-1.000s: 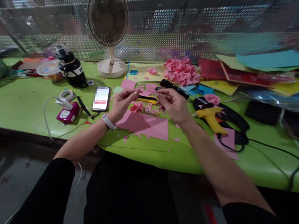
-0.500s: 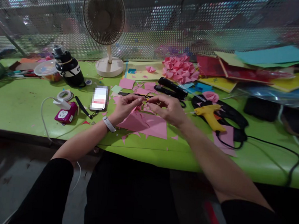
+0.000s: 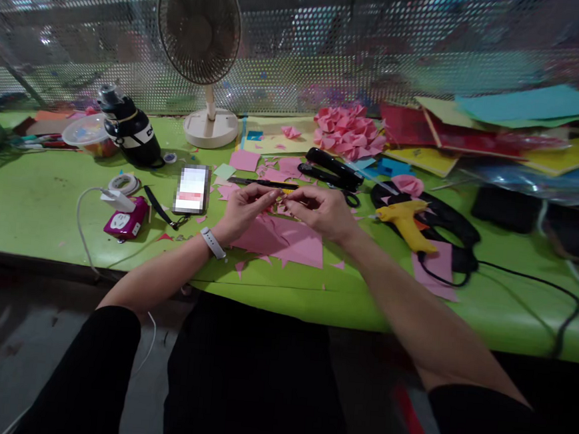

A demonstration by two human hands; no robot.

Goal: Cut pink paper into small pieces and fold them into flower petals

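My left hand (image 3: 243,208) and my right hand (image 3: 320,209) meet over the middle of the green table (image 3: 44,204), fingers pinched together on a small pink paper piece too small to make out. Under them lies a pink paper sheet (image 3: 287,240) with pink scraps around it. A yellow and black utility knife (image 3: 265,183) lies just beyond my fingertips. A white band is on my left wrist.
A yellow glue gun (image 3: 406,223) with a black cord lies to the right. A black stapler (image 3: 333,167), folded pink paper flowers (image 3: 349,129), a phone (image 3: 191,189), a fan (image 3: 202,50), a black bottle (image 3: 130,131) and stacked coloured paper (image 3: 517,128) crowd the table.
Both hands have dropped lower toward the pink sheet and come closer together, fingertips now nearly touching. The view shifted slightly.
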